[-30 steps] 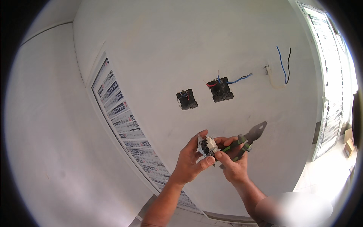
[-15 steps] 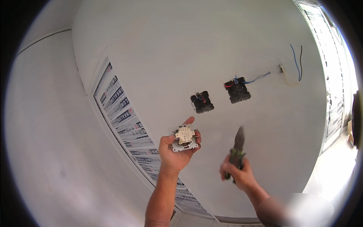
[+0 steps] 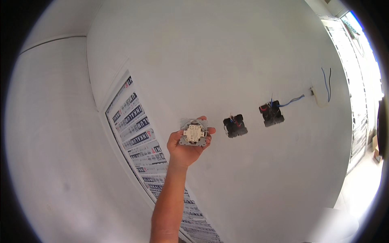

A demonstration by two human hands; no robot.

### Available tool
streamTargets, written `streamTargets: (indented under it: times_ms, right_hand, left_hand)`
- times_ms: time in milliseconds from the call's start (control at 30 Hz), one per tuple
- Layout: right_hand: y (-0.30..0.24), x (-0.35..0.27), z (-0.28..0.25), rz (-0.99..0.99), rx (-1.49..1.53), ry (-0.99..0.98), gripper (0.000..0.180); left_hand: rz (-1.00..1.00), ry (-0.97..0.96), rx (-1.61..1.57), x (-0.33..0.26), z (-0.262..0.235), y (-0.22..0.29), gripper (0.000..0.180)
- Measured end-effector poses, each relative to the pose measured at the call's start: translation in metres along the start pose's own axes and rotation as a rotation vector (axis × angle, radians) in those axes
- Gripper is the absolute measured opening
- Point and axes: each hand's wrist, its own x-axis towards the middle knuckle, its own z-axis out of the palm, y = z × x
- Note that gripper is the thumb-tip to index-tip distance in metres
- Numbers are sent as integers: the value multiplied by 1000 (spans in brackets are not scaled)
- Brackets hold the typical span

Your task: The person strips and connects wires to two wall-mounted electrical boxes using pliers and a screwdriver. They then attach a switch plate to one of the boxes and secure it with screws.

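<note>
My left hand (image 3: pixel 186 156) is closed round the edges of a wall switch mechanism (image 3: pixel 194 133), holding it up in front of the white wall. Its cream plastic back and square metal mounting plate are turned toward me. Thumb and fingers grip opposite sides. Just right of it, a black wall box (image 3: pixel 236 126) sits in the wall with short wires, some reddish, inside. A second black wall box (image 3: pixel 272 115) lies further right and a bit higher, with blue wires (image 3: pixel 293 100) sticking out to the right. My right hand is out of view.
More loose blue and black wires (image 3: pixel 326 85) come from a small hole (image 3: pixel 311 91) at the far right. On the left runs a frame covered in printed protective film (image 3: pixel 139 135), beside a pale panel (image 3: pixel 48 141). A bright opening (image 3: pixel 344 81) lies at the right edge.
My right hand, which held a pointed tool with dark green handles, has left the view. My left hand has raised the switch mechanism slightly and tilted it. The wall boxes appear shifted right and down.
</note>
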Motion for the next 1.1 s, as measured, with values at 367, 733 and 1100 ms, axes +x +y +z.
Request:
streamTargets:
  times_ms: [367, 733, 1100]
  right_hand:
    - [-205, -63, -77, -539, -9, 61, 36]
    - [-284, -92, -127, -840, 229, -353, 59]
    - [-305, -82, -141, -948, 233, -397, 61]
  left_hand:
    - [175, 202, 263, 51, 28, -17, 78]
    - [219, 270, 354, 42, 28, -38, 76]
    - [266, 243, 463, 55, 40, -48, 77]
